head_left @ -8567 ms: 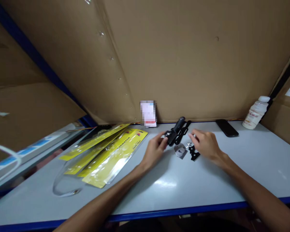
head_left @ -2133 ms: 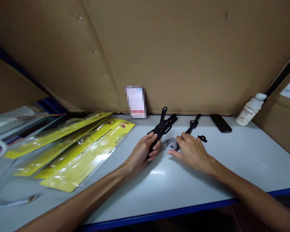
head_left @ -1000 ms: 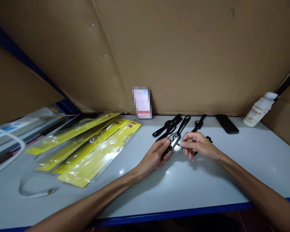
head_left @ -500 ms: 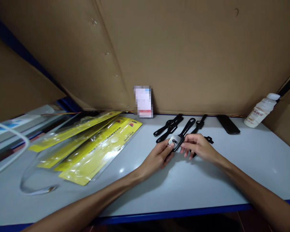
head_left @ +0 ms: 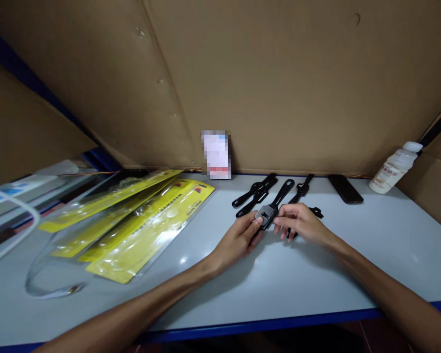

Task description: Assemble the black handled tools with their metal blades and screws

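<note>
Tool (head_left: 280,197), black, held over table (head_left: 220,289). Plate (head_left: 260,214), grey, slotted, against tool's middle. Left hand (head_left: 239,237): closed round tool, thumb on plate. Right hand (head_left: 305,223): fingers curled narrow at tool's right edge; anything pinched there, cannot tell. Likely step: seating plate on tool. Next move: calls for steady thumb, plate kept square. Behind tool, leftward: two spares (head_left: 257,187). Right of tool: third spare (head_left: 302,188), phone (head_left: 345,189), bottle (head_left: 394,169). Left of tool: packs (head_left: 152,225).

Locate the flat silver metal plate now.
In the head view, slightly right of centre, the silver metal plate lies against the black long-handled tool, both held in the left grip, with the right grip just to the right.
</note>
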Demonstrator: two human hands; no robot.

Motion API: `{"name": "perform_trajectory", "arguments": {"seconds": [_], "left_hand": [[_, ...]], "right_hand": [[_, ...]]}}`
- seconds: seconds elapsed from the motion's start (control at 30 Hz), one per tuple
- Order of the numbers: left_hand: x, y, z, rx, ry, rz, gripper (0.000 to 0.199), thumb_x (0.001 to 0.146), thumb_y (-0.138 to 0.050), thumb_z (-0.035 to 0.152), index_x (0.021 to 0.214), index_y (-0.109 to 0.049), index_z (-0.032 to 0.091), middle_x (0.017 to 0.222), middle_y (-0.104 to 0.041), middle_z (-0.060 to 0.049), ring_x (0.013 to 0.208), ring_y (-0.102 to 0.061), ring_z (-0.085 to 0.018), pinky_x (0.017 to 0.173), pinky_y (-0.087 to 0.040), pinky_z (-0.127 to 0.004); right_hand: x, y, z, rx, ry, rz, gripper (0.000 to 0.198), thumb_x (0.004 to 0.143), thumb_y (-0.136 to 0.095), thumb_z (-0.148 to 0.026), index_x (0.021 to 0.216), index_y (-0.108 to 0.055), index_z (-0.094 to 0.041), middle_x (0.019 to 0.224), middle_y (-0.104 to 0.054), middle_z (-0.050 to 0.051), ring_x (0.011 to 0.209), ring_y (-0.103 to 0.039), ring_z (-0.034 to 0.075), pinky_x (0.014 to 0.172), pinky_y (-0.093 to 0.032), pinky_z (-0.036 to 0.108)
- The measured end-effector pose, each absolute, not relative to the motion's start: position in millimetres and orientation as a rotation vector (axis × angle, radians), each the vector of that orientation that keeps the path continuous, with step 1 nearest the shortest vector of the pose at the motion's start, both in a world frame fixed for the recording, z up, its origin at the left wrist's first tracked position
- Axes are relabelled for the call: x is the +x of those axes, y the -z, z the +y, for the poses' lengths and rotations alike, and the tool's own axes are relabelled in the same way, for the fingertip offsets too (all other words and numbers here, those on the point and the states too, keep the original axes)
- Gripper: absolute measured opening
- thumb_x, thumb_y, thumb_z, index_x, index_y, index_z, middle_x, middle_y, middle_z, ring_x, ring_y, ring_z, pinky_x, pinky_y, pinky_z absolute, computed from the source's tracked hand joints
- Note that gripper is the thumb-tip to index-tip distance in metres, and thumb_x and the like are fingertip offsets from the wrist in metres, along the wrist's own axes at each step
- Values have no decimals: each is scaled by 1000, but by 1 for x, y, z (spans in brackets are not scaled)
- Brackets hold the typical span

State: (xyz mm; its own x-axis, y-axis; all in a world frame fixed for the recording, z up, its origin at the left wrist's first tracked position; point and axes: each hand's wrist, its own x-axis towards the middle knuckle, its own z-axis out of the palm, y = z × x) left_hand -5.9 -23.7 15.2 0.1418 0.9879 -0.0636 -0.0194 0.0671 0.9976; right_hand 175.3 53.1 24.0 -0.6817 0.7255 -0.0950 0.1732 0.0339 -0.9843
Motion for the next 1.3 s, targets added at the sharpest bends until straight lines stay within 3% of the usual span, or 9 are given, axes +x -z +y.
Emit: {"name": "perform_trajectory", "arguments": {"seconds": [0.3,0.4,0.6,0.77,0.97,1.3], "left_hand": [[-8,-13,-24,1250,-1050,1147,34,92,-54,51,82,-55,19,54,-41,6,38,-28,-6,34,-22,-19],[-7,-12,-24,1235,-1037,1145,36,91,-55,53,77,-50,21,54,-42,7,38,-29,-6,34,-22,-19],[-8,-12,-25,1132,-1053,1138,36,89,-61,48,69,-45,21,54,-44,6,37,-28,-5,33,-18,-18],[-8,-13,-26,1038,-1030,1101,36,88,-63,44,67,-45,21,52,-44,5,37,-27,-6,32,-16,-19],[-6,-14,-25,1068,-992,1143,39,86,-63,50,66,-44,22,54,-44,5,38,-26,-6,32,-16,-18],[-6,-15,-27,1085,-970,1171,39,87,-60,51,67,-42,23,53,-41,5,37,-25,-5,32,-16,-18]], "right_hand": [[175,-26,53,-914,-1628,-1951,18,84,-62,-30,72,-55,-18,76,-70,5,53,-60,11,43,-43,22],[183,-36,59,-965,-1548,-2035,18,85,-61,-32,75,-60,-17,68,-68,3,47,-54,10,41,-37,21],[220,-60,86,-1136,-983,-2101,35,93,-51,-41,68,-61,-18,55,-60,0,44,-46,9,47,-33,23],[250,-52,109,-1418,-367,-2356,35,92,-55,-33,60,-60,-18,57,-60,1,54,-49,12,55,-31,27],[251,-42,112,-1345,-500,-2505,8,84,-64,-19,82,-71,-20,67,-66,0,62,-57,13,59,-35,27],[252,-48,107,-1503,-398,-2542,10,83,-69,-24,93,-72,-21,87,-72,4,73,-60,18,64,-37,29]]}}
